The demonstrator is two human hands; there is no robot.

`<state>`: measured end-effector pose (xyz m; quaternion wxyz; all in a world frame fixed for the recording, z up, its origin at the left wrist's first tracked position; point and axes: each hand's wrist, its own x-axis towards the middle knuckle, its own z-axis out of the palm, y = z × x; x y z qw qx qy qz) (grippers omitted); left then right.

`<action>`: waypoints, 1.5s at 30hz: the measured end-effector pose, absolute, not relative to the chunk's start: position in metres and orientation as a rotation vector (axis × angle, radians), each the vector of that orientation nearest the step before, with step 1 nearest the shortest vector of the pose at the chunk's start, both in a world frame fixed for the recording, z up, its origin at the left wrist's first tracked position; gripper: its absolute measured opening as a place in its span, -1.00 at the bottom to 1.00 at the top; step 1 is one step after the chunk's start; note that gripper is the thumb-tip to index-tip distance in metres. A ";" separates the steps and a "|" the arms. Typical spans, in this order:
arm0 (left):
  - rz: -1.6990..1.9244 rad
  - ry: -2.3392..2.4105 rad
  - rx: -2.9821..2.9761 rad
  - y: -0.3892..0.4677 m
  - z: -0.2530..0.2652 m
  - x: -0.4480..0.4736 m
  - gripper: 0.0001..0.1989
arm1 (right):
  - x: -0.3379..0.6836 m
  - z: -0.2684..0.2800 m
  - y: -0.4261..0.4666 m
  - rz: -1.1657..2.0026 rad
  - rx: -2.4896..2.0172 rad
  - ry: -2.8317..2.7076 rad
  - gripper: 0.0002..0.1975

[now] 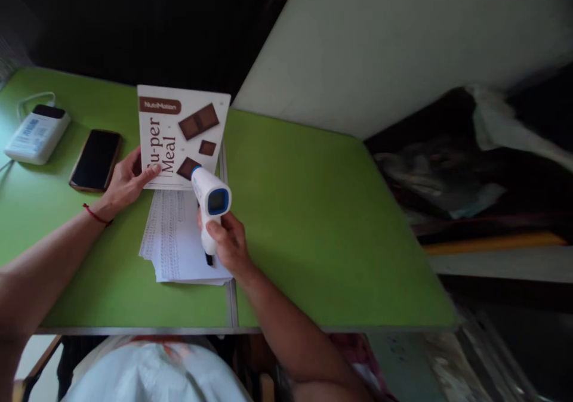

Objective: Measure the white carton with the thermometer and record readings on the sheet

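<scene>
My left hand grips the lower left edge of a white box printed with chocolate pieces and the words "NutriMotion" and "Meal", its thumb on the front. The box is held up facing me above the table. In my right hand is a white infrared thermometer with a blue-rimmed screen, its nose overlapping the box's lower right part. Whether the two touch I cannot tell. Beneath them lies a stack of printed papers. A small black object shows below the thermometer's handle.
A phone lies on the green table left of my left hand. Farther left is a white power bank with a cable. A pale wall rises behind the table, and a dark shelf with a plastic bag stands at the right.
</scene>
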<state>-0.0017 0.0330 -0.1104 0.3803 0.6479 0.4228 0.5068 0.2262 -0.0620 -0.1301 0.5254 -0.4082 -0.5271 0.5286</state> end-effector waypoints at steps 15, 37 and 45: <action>1.157 1.049 1.818 0.031 -0.108 -0.003 -0.61 | 0.217 -0.135 -0.053 1.385 -0.993 -1.243 -0.52; 1.159 1.020 1.763 0.028 -0.105 -0.001 -0.57 | 0.217 -0.134 -0.054 1.363 -0.992 -1.268 -0.50; 1.159 1.073 1.834 0.031 -0.106 -0.003 -0.55 | 0.217 -0.132 -0.054 1.385 -0.999 -1.265 -0.47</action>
